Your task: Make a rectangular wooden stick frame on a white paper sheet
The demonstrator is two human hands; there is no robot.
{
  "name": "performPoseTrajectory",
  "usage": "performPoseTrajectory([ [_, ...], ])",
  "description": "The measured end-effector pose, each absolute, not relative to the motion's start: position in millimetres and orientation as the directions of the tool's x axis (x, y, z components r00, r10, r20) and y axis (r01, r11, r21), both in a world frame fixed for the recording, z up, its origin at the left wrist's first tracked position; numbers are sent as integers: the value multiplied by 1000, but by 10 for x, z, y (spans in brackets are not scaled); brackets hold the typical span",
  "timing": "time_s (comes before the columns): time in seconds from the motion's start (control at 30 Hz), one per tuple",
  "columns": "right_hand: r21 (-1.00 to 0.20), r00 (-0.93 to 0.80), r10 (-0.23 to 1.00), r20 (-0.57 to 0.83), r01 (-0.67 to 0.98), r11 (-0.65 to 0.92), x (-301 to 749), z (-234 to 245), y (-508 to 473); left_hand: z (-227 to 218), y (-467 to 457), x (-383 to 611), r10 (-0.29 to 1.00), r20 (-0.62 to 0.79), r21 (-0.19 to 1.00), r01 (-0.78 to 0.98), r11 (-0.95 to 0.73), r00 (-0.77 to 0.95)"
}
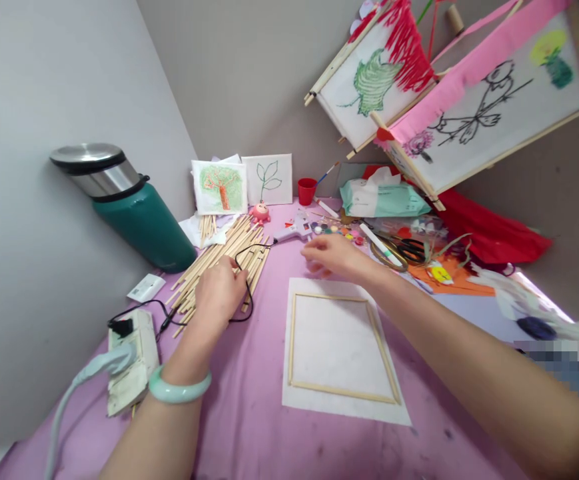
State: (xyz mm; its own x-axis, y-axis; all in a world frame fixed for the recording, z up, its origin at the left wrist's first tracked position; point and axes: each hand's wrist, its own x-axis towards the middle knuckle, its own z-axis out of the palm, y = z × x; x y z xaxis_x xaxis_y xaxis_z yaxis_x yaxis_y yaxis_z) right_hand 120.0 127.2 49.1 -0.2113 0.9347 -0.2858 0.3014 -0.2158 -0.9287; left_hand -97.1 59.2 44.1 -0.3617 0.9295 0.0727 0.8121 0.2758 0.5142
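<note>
My left hand [219, 290] is over the pile of thin wooden sticks [189, 287], its fingers curled and pressed together. The black cord [252, 300] of the glue gun loops beside those fingers; what they hold, if anything, is hidden. My right hand [336, 257] hovers just above the far edge of a white sheet of paper [339, 347], fingers loosely bent and apart, with nothing visible in them. Behind it lies the white glue gun [294, 231]. On the sheet, wooden sticks form a four-sided frame [319, 389].
A green bottle [144, 223] and a power strip [132, 367] stand at left. Two drawings [219, 187] lean at the back near a red cup [306, 191]. Scissors [412, 250], a marker [382, 247] and wipes [384, 197] lie at right. Decorated lanterns [469, 133] hang at upper right.
</note>
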Motion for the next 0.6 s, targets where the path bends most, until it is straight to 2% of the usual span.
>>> performPoseTrajectory([
  [0.03, -924, -223, 944, -243, 349, -156, 1313, 468, 1146, 446, 567, -927, 928, 115, 458, 848, 268, -355],
  [0.1, -895, -245, 959, -141, 446, -17, 1510, 389, 918, 473, 487, -829, 920, 283, 247, 948, 202, -270],
  [0.13, -780, -300, 954, -7, 599, 182, 1587, 337, 823, 489, 438, -779, 907, 372, 148, 978, 150, -195],
  [0.17, -652, -330, 939, 92, 693, 308, 1647, 281, 744, 501, 386, -731, 895, 434, 61, 994, 85, -104],
  [0.23, -485, -389, 899, 201, 758, 436, 1712, 177, 633, 504, 277, -637, 884, 462, -17, 998, -68, 68],
  [0.27, -442, -404, 886, 230, 768, 465, 1720, 135, 598, 492, 223, -590, 892, 433, -6, 990, -142, 130],
  [0.33, -398, -421, 869, 259, 773, 493, 1703, 79, 561, 448, 124, -492, 931, 315, 104, 968, -228, 185],
  [0.4, -376, -423, 865, 269, 781, 499, 1666, 58, 547, 394, 48, -399, 976, 167, 219, 960, -177, 142],
  [0.5, -374, -420, 869, 262, 786, 492, 1621, 56, 541, 339, -4, -295, 996, 30, 244, 966, -91, 86],
  [0.6, -370, -425, 870, 252, 788, 492, 1603, 48, 541, 324, 6, -253, 997, -17, 237, 969, -70, 76],
])
